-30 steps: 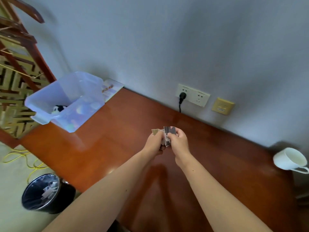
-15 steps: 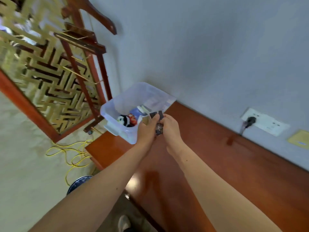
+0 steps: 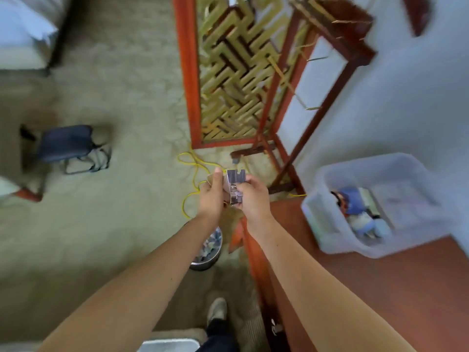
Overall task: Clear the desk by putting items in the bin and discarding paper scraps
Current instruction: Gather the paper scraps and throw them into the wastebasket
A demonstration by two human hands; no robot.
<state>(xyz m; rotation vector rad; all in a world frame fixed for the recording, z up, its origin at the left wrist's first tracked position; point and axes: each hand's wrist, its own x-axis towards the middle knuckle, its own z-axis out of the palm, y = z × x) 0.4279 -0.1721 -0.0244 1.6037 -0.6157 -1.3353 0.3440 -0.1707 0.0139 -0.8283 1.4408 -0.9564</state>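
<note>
Underfoot, beige carpet (image 3: 114, 224) beside reddish desk (image 3: 355, 288)

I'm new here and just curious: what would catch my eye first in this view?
Two bare arms reach to mid-view, where the left hand and right hand together pinch small grey and beige paper scraps above the carpet. Below them stands a round metal waste basket, partly hidden by the left arm. At right, a translucent plastic bin with colourful items inside sits on the reddish-brown wooden desk.
</note>
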